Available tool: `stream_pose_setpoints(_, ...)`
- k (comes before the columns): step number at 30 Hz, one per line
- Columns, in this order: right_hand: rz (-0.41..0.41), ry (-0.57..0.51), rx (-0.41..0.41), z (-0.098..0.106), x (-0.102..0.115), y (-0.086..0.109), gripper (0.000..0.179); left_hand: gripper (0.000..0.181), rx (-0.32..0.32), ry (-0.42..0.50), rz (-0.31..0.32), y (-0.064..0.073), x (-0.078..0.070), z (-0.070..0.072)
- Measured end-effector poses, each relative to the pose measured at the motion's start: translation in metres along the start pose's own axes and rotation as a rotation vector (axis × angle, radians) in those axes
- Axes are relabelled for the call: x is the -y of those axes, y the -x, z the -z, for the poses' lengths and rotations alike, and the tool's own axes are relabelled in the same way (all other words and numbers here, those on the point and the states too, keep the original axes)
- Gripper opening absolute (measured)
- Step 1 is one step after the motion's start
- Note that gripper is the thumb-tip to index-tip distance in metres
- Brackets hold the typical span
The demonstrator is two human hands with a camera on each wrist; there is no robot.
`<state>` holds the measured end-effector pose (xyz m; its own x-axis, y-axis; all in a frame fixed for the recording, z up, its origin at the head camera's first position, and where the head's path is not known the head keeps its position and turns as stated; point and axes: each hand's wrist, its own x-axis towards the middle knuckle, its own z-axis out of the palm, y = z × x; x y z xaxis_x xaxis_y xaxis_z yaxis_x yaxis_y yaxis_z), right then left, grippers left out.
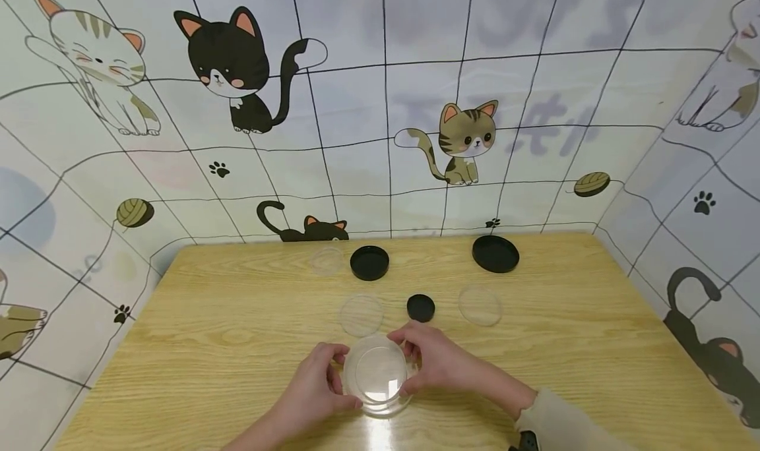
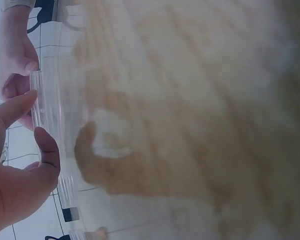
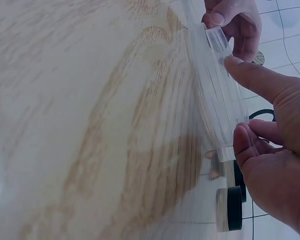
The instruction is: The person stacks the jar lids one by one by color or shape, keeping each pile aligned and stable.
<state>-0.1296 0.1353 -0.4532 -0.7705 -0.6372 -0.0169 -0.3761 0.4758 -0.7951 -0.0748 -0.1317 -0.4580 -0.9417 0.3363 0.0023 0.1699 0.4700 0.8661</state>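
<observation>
A clear round plastic dish point(image 1: 379, 370) is at the front middle of the table in the head view. My left hand point(image 1: 311, 386) holds its left edge between thumb and fingers. On the opposite edge, my right hand point(image 1: 436, 360) grips it the same way. Another clear round piece point(image 1: 388, 410) shows below its near rim, close under it. The left wrist view shows the clear rim point(image 2: 36, 102) edge-on between both hands. From the right wrist, the dish point(image 3: 222, 85) looks tilted; whether it touches the piece under it I cannot tell.
Behind my hands lie a small black round lid point(image 1: 421, 308) and clear discs to its left point(image 1: 361, 315) and right point(image 1: 479, 305). Along the back edge sit two larger black round lids point(image 1: 369, 264) point(image 1: 495, 254) and a faint clear disc point(image 1: 327, 260). A cat-patterned curtain point(image 1: 350, 108) surrounds the wooden table point(image 1: 237, 306).
</observation>
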Motion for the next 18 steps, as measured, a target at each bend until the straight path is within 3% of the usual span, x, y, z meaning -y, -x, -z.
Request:
stream_pose_setpoints(11,0.02,0.117,0.02,-0.0019,0.0012,-0.0019,0.075,0.074,0.019,-0.035,-0.013,-0.0034,0.0055,0.0003)
stream_pose_setpoints(18,0.041,0.092,0.015,-0.0012,-0.0012,-0.0002,0.076,0.074,0.022,-0.065,-0.025,-0.0045,0.0056,0.0005)
